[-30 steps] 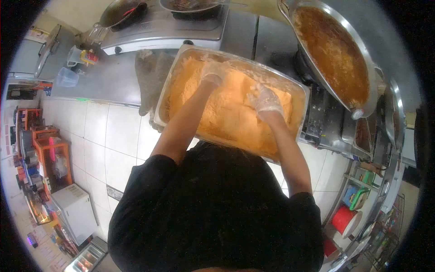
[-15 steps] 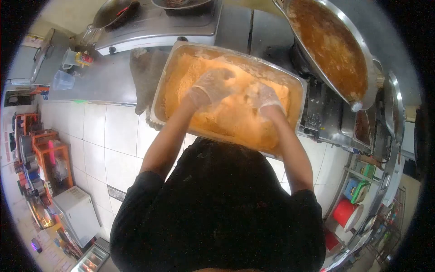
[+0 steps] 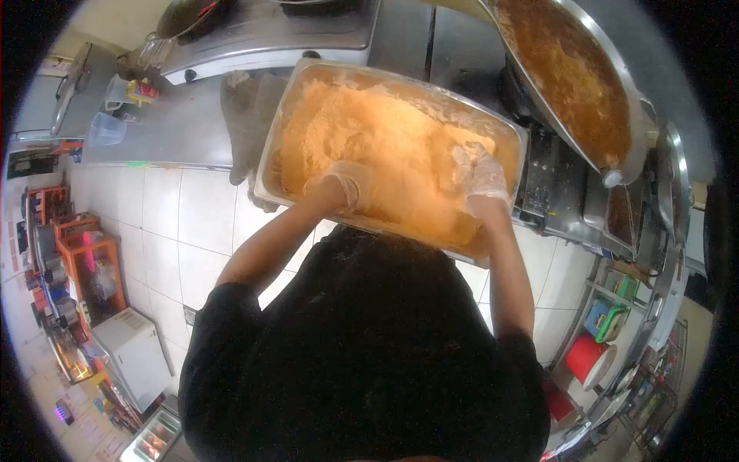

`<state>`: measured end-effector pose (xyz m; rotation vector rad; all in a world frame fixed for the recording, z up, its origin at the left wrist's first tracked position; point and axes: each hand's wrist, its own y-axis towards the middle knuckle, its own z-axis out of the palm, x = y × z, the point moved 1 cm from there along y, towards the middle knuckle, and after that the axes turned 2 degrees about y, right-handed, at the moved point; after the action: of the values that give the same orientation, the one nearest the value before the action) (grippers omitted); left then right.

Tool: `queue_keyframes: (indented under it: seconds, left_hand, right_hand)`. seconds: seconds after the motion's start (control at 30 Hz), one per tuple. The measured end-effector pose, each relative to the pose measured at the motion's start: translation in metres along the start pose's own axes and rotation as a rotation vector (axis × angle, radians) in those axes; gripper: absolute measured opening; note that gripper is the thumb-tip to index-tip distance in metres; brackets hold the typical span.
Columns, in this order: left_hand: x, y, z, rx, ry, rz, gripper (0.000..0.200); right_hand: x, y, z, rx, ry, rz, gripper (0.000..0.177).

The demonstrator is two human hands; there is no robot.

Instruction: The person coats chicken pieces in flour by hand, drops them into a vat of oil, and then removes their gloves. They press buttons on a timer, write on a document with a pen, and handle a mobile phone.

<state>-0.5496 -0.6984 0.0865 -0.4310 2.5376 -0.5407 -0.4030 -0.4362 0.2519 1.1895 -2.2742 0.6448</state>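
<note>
A deep metal tray point(image 3: 271, 165) holds a bed of pale orange flour-like powder point(image 3: 385, 123), heaped highest toward the back left. My left hand point(image 3: 339, 187), in a clear plastic glove, dips into the powder near the tray's front left side, and its fingers are buried from sight. Toward the right end of the tray, my gloved right hand point(image 3: 481, 177) is closed with curled, powder-coated fingers. What it grips, if anything, cannot be told from the coating.
A large wok point(image 3: 573, 77) of brown bubbling oil stands at the back right. The stove point(image 3: 308, 38) is behind the tray, with a dark grey cloth point(image 3: 245, 127) at the tray's left. Farther left are a clear plastic cup point(image 3: 108, 129) and a white freezer point(image 3: 132, 350).
My hands have moved apart: the left came back toward me and sank into the powder, the right shifted to the right. The powder's surface between them is disturbed.
</note>
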Motion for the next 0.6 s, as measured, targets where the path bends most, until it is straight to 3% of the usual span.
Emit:
queue_keyframes:
  seconds: [0.07,0.13,0.27,0.33,0.47,0.57,0.6]
  left_hand:
    - [0.002,-0.008,-0.011,0.002,-0.020,0.021,0.038]
    - [-0.047,-0.053,-0.100,-0.061,-0.251,-0.022,0.034]
    - [-0.008,-0.033,-0.081,-0.163,-0.550,-0.070,0.036]
    - [0.028,-0.011,-0.043,-0.570,-0.476,0.204,0.039]
    - [0.022,-0.032,-0.080,-0.404,-0.572,-0.012,0.038]
    - [-0.006,-0.059,-0.122,-0.289,-0.628,-0.169,0.038]
    - [-0.026,-0.070,-0.138,-0.249,-0.453,-0.186,0.037]
  right_hand:
    - [-0.007,-0.002,-0.001,-0.061,-0.006,-0.067,0.040]
    - [0.001,-0.010,-0.012,0.054,0.052,0.024,0.039]
    - [-0.005,-0.015,-0.008,0.023,0.010,-0.012,0.041]
    - [0.007,-0.018,-0.013,0.080,0.131,0.079,0.043]
    - [0.007,-0.021,-0.018,0.022,0.027,0.047,0.045]
    - [0.011,-0.022,-0.024,0.013,-0.037,0.137,0.046]
    - [0.011,-0.023,-0.026,0.043,0.009,0.134,0.046]
